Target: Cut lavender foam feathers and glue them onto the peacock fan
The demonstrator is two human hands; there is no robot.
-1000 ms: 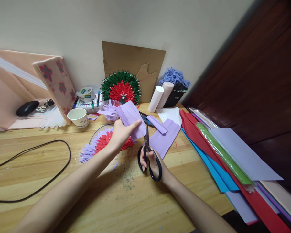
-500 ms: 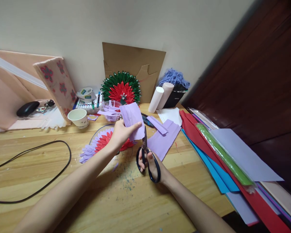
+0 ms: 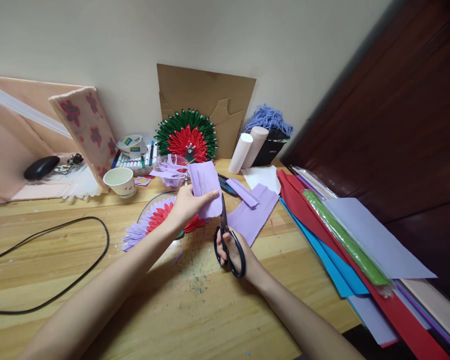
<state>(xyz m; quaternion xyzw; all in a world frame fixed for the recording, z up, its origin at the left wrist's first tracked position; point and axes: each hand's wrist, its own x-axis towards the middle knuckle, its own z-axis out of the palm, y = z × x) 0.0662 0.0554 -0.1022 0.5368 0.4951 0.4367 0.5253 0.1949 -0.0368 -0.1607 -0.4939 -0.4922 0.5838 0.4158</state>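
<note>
A folded piece of purple crepe paper (image 3: 205, 181) is pinched upright in my left hand (image 3: 191, 204), thumb across its front. My right hand (image 3: 237, 249) has its fingers through the black handles of the scissors (image 3: 225, 225). Their blades point up along the paper's right edge and look nearly closed; whether they touch it I cannot tell. Behind my left forearm lies a fan-shaped flower craft (image 3: 144, 229) with purple and red petals, partly hidden. A larger purple paper sheet (image 3: 253, 212) lies beyond the scissors, a folded purple strip (image 3: 243, 193) on top.
A green and red fan craft (image 3: 187, 137) leans on cardboard (image 3: 206, 90) at the wall. A bowl of purple scraps (image 3: 170, 172), a paper cup (image 3: 120, 182) and white rolls (image 3: 241, 154) stand at the back. Coloured papers (image 3: 378, 240) line the right edge; a black cable (image 3: 107, 240) loops at left.
The scissor handles have drawn closer together and the blades have closed somewhat. The paper in my left hand has shifted slightly.
</note>
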